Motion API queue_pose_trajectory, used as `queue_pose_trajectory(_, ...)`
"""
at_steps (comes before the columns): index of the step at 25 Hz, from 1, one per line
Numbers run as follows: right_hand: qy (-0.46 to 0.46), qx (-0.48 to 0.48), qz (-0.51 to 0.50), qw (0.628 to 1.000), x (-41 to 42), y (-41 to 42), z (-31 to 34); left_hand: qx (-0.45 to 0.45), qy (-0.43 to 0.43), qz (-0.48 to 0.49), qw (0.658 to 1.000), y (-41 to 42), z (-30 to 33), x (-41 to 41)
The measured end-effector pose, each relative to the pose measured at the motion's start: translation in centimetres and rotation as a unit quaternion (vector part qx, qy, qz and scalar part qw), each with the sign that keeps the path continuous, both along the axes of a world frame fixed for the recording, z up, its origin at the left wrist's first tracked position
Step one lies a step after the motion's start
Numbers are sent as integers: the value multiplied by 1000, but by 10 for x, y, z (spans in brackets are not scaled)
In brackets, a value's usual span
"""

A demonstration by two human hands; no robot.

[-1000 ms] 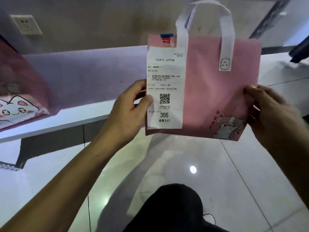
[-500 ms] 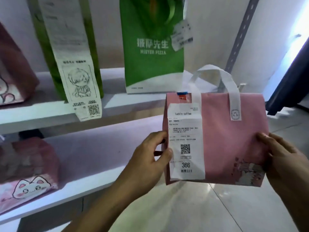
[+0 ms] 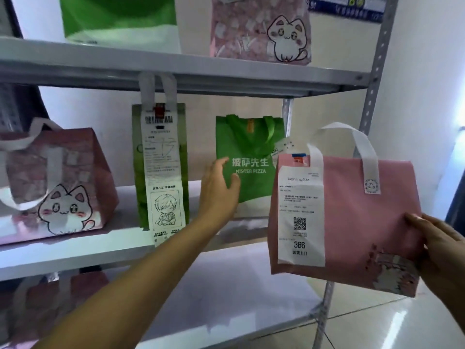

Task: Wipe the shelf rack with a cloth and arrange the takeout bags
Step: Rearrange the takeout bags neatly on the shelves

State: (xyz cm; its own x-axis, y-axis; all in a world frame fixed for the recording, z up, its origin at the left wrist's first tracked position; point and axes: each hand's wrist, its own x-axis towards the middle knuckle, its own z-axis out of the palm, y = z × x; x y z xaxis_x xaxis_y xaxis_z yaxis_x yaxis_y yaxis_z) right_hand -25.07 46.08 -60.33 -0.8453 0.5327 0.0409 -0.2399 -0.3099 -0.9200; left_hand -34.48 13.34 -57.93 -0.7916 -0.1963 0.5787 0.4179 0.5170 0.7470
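Presently, head view:
Left hand (image 3: 218,187): arm stretched forward to the middle shelf (image 3: 100,250), fingers spread and relaxed, touching the left face of the green pizza bag (image 3: 254,152).
Right hand (image 3: 439,248): at lower right, fingers curled round the right edge of the pink coffee bag (image 3: 352,210).
Pink coffee bag: upright, off the rack, in front of its right post; receipt (image 3: 299,215) on its face.
Green pizza bag: standing on the middle shelf.
Rack neighbours: tall green bag (image 3: 161,167) and cat bag (image 3: 57,185) stand further left.
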Motion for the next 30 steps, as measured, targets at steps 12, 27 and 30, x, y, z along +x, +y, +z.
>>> queue_pose_trajectory(12,-17,34,-26,999,-4,41,-4,177,-99,-36,978,-15,-25,-85)
queue_pose_trajectory(27,21,19,-182,983,43,103,25,273,-72,-136,950,3,-31,42)
queue_pose_trajectory(30,32,11,-181,983,32,98,7,239,-60,-174,954,-5,-47,85)
